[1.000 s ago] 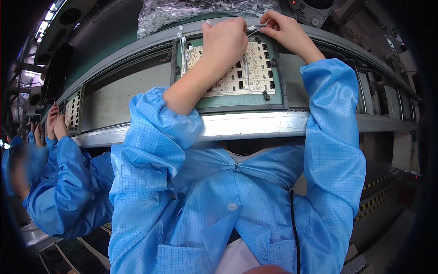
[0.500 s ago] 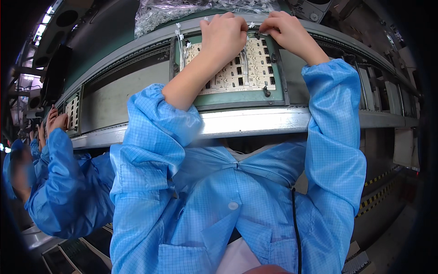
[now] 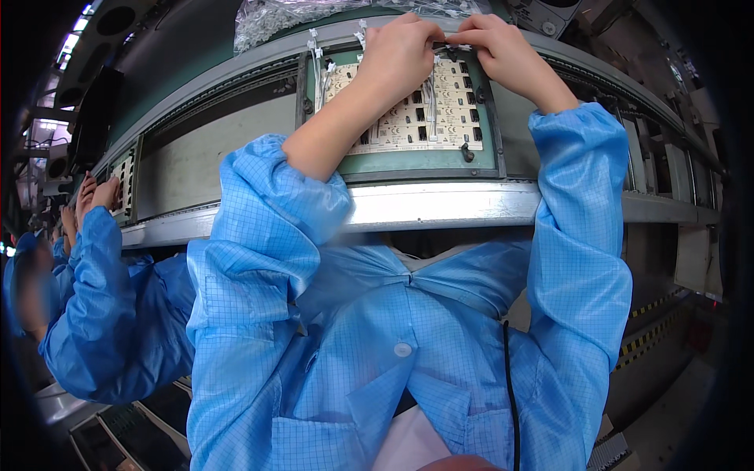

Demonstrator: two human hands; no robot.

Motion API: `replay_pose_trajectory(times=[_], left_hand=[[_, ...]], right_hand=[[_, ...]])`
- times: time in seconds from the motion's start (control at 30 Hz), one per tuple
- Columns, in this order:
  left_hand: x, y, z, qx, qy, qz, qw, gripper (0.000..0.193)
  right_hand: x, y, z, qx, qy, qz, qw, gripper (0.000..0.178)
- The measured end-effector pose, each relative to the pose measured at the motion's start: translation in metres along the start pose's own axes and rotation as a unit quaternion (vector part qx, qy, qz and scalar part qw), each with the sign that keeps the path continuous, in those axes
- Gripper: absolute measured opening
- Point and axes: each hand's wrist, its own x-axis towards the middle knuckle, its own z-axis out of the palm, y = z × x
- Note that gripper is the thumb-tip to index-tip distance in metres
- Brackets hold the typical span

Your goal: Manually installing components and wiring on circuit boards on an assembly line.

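A cream circuit-board panel (image 3: 455,118) with rows of black parts lies in a green carrier (image 3: 481,163) on the conveyor. My left hand (image 3: 400,59) is over the panel's far edge, its fingers bent and pinched together. Facing it, my right hand (image 3: 506,59) is closed at thumb and forefinger, and the two hands' fingertips nearly meet. Whatever lies between the fingertips is too small or hidden to make out. White-plugged wire leads (image 3: 318,67) stand up at the panel's left, and another wire lead (image 3: 431,106) lies across it below my left hand. My left forearm covers the panel's left part.
Beyond the far rail lies a clear plastic bag (image 3: 287,20) of white connectors. The bright metal near rail (image 3: 440,206) runs in front of me. At the left, a co-worker in blue (image 3: 118,314) has their hands at another board panel (image 3: 124,184).
My two hands have drawn closer together at the fingertips, and my right fingers reach further left. The carrier appears slightly further right in the picture, as the view has shifted a little.
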Motion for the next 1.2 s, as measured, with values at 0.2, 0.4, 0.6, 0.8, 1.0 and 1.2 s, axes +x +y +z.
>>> replay_pose_trajectory(times=[0.2, 0.4, 0.6, 0.8, 1.0, 1.2], left_hand=[[-0.001, -0.001, -0.003, 0.015, -0.031, -0.019, 0.999, 0.022], [0.001, 0.002, -0.023, 0.055, -0.053, -0.042, 0.996, 0.020], [0.013, -0.044, -0.112, -0.150, 0.024, -0.068, 0.986, 0.024], [0.007, -0.006, -0.096, 0.033, -0.150, -0.186, 0.970, 0.025], [0.010, -0.024, -0.057, -0.050, -0.034, -0.038, 0.997, 0.024], [0.013, -0.021, -0.044, -0.141, 0.020, -0.118, 0.983, 0.021]], right_hand=[[-0.021, -0.019, 0.007, -0.099, 0.020, 0.038, 0.994, 0.045], [-0.004, -0.001, 0.012, 0.112, -0.006, 0.063, 0.992, 0.043], [-0.006, -0.009, 0.002, -0.037, 0.010, 0.025, 0.999, 0.036], [0.004, -0.017, -0.009, -0.004, 0.107, -0.008, 0.994, 0.034], [0.031, -0.037, 0.014, 0.304, 0.280, -0.211, 0.886, 0.012], [0.039, -0.083, -0.003, -0.085, 0.043, 0.156, 0.983, 0.029]])
